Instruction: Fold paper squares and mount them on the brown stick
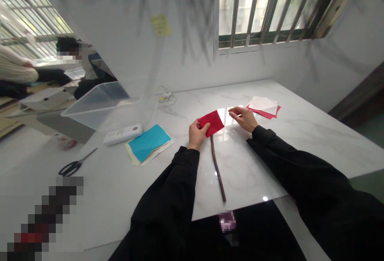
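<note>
My left hand [197, 133] pinches the near left corner of a red paper square [213, 122] and holds it over the white marble table [246, 165]. A thin brown stick [217, 169] lies on the table and runs from under the paper toward me. To the right of the paper, my right hand [244, 117] rests on the table with its fingers loosely curled and nothing in them. Both arms are in black sleeves.
Red and white paper sheets [264, 107] lie beyond my right hand. Blue and cream sheets [149, 143], a white device [123, 134], scissors [75, 165] and a clear plastic bin [102, 105] are to the left. A person sits at far left. A barred window is above.
</note>
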Tool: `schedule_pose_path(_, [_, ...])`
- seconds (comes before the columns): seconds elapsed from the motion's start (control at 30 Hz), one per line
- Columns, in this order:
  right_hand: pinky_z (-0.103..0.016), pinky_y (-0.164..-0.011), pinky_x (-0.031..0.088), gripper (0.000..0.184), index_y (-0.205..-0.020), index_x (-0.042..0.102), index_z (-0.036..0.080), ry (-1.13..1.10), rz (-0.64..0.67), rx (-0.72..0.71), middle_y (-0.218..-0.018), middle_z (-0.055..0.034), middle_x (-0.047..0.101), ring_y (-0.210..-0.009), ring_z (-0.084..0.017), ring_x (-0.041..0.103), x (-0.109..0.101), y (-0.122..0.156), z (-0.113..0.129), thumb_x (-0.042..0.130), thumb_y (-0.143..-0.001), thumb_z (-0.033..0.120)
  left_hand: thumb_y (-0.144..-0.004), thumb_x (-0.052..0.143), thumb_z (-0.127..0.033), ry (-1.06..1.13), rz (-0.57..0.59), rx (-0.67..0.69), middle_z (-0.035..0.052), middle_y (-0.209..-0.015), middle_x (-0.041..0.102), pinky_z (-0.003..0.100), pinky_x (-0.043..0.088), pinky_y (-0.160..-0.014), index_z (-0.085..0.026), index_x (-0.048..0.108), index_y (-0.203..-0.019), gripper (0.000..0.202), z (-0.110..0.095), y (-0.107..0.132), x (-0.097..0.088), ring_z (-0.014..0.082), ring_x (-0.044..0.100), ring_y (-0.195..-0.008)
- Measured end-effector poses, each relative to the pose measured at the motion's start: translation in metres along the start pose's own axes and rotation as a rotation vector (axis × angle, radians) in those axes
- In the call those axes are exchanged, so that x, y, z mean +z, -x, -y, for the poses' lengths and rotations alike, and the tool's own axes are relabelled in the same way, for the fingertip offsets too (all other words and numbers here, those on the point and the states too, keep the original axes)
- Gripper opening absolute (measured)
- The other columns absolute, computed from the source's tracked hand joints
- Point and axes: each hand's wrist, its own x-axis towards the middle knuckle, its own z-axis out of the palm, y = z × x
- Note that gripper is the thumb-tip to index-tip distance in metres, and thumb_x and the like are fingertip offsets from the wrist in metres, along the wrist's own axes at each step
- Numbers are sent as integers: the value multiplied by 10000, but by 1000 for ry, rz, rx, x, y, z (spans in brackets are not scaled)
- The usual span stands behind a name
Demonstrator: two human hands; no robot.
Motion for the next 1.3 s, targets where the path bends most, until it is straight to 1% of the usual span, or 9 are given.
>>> schedule_pose_path(0.1, [-323, -718, 585, 406, -1187, 699, 186, -199, 105, -10, -967, -73, 756, -803, -191, 725, 31, -1, 19, 724, -869, 436, -701, 850, -432, 45, 15, -2, 97, -904, 790, 343, 610, -748, -144, 722, -996, 432, 2, -1, -1, 226, 742, -804])
schedule_pose_path(0.27, [-326, -698, 580, 399, -1182, 648, 215, -402, 17, 46, -877, -32, 738, -733, -175, 692, 66, 12, 30, 743, -830, 375, -851, 698, -382, 72, -38, -9, 64, -872, 770, 296, 586, -689, -158, 688, -1156, 379, 7, -4, -4, 189, 717, -741])
schedule_pose_path(0.4, [-293, -644, 541, 371, -1020, 581, 225, -546, -103, 158, -804, 7, 687, -683, -154, 653, 63, 15, 23, 771, -771, 423, -791, 751, -256, -98, -53, -39, 49, -889, 751, 248, 527, -607, -184, 587, -1365, 602, 6, -2, -3, 149, 665, -647])
schedule_pose_path(0.5, [-274, -625, 523, 354, -858, 542, 224, -554, -126, 165, -779, 18, 637, -674, -139, 625, 58, 13, 19, 784, -738, 452, -738, 841, -294, -187, -17, -4, 55, -955, 747, 249, 530, -636, -208, 547, -1420, 748, 3, 3, -2, 153, 676, -679])
schedule_pose_path(0.6, [-275, -624, 524, 281, -844, 602, 212, -554, -80, 126, -808, -4, 658, -701, -148, 636, 58, 14, 22, 750, -776, 441, -673, 918, -331, -229, 29, 19, 75, -1019, 759, 284, 555, -703, -227, 527, -1462, 887, -1, 9, -1, 187, 705, -747])
schedule_pose_path(0.77, [-316, -679, 565, 200, -897, 721, 204, -478, -106, 100, -869, -38, 736, -760, -188, 694, 58, 18, 30, 658, -855, 390, -621, 921, -188, -358, 73, 69, 81, -1068, 768, 309, 563, -750, -251, 418, -1586, 1090, -9, 16, 1, 206, 713, -792])
schedule_pose_path(0.97, [-363, -759, 617, 238, -1035, 741, 214, -323, -135, 66, -1039, -71, 758, -864, -218, 714, 49, 16, 32, 645, -881, 366, -755, 776, -162, -214, -31, 50, 55, -950, 774, 275, 559, -715, -193, 561, -1480, 757, -5, 9, 2, 162, 686, -715])
schedule_pose_path(1.17, [-488, -1057, 558, 712, -1404, 597, 182, -40, -104, -131, -1328, -158, 626, -1205, -314, 624, 52, 18, 30, 797, -727, 277, -791, 746, -269, -151, 5, 60, 83, -896, 782, 266, 544, -627, -139, 723, -1105, 341, -5, 5, 3, 164, 675, -665])
schedule_pose_path(1.3, [-421, -930, 610, 554, -1299, 657, 197, -40, -119, -91, -1301, -133, 612, -1016, -245, 672, 49, 16, 28, 658, -747, 149, -746, 798, -332, -59, 7, 33, 66, -836, 775, 261, 531, -610, -142, 689, -1094, 412, -8, 4, 0, 147, 658, -622])
